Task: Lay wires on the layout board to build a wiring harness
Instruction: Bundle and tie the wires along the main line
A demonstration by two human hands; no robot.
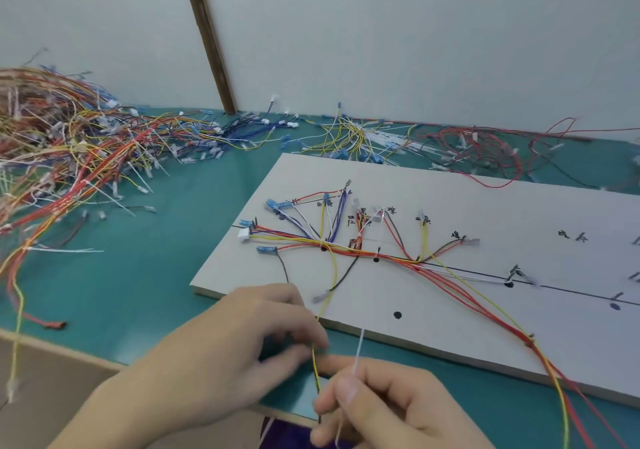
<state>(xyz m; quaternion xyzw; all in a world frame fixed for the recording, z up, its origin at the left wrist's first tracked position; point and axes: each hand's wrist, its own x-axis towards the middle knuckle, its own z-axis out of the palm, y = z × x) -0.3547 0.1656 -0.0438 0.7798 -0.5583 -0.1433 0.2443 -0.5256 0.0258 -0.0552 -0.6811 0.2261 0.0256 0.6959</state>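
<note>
Best handled by keeping the yellow wire (pixel 325 305) taut and low while guiding it back toward the trunk of the bundle (pixel 367 253), without dragging the branches already seated. Thin, yellow, dropping from the bundle's first junction off the near edge of the layout board (pixel 450 351), down between both hands. Pinched by the left hand (pixel 242 355) just off the board's edge, fingers curled round it. Further down, gripped by the right hand (pixel 377 403), which also pinches a white strand (pixel 358 355) (probably a tie, too blurred to be sure). Beyond, red, yellow and blue branches fanned to connectors across the board. Farther left, a tangled heap of spare wires (pixel 69 144) on the green table (pixel 156 275).
</note>
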